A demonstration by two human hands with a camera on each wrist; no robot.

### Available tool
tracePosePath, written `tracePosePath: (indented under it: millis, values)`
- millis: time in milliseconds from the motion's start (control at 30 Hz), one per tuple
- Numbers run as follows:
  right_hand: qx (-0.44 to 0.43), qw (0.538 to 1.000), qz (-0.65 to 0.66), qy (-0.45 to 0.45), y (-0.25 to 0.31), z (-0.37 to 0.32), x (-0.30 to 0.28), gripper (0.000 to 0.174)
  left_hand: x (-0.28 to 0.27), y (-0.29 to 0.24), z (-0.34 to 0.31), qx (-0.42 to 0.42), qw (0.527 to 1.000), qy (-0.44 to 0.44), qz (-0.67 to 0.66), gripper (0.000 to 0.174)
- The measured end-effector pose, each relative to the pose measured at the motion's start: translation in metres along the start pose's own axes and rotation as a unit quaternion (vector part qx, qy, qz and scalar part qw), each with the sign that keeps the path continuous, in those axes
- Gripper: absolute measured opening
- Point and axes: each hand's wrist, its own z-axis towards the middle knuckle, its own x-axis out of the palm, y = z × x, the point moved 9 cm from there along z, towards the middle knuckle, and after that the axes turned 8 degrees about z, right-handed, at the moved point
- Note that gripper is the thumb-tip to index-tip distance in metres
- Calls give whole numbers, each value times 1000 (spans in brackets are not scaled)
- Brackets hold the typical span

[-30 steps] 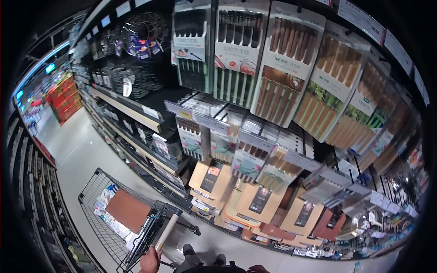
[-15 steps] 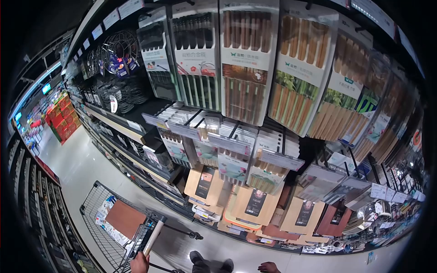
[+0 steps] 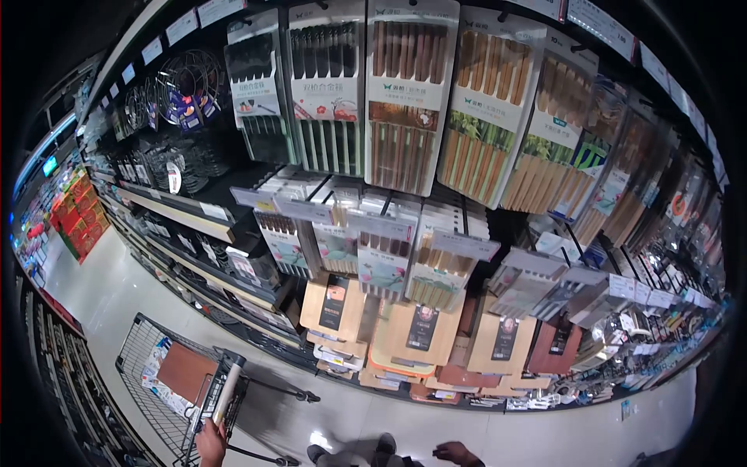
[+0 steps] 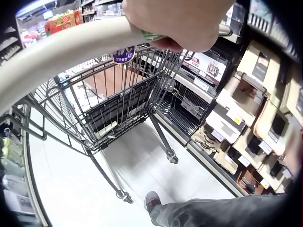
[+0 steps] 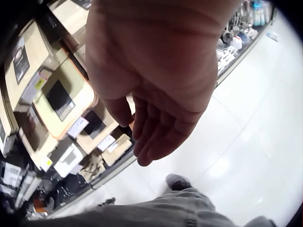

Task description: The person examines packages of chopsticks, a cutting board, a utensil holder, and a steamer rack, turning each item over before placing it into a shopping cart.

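In the head view my left hand (image 3: 211, 444) grips the pale handle (image 3: 228, 389) of a wire shopping cart (image 3: 140, 321) at lower left. The left wrist view shows the same hand (image 4: 177, 21) wrapped over the handlebar from above. Inside the cart a flat brown board (image 3: 185, 371) lies on white and blue printed packaging (image 3: 157, 358). My right hand (image 3: 457, 452) hangs beside my body over the floor. Seen in the right wrist view, this hand (image 5: 156, 80) has loosely bent fingers and holds nothing.
Packs of chopsticks (image 3: 410, 86) hang in rows on the rack ahead. Below them stand wooden cutting boards (image 3: 420, 335). Wire racks (image 3: 187, 86) hang farther left. A pale tiled aisle (image 3: 101, 284) runs past red stacked boxes (image 3: 80, 214), with another shelf (image 3: 54, 381) along its left.
The rack and cart have shifted left in the head view. My right hand has come further into view at the bottom. The left hand stays on the cart handle throughout.
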Motion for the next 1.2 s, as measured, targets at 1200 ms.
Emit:
tracePosePath:
  millis: [1200]
  values:
    - [-109, 909, 384, -116, 391, 189, 51, 33, -89, 158, 160, 107, 960, -204, 159, 26]
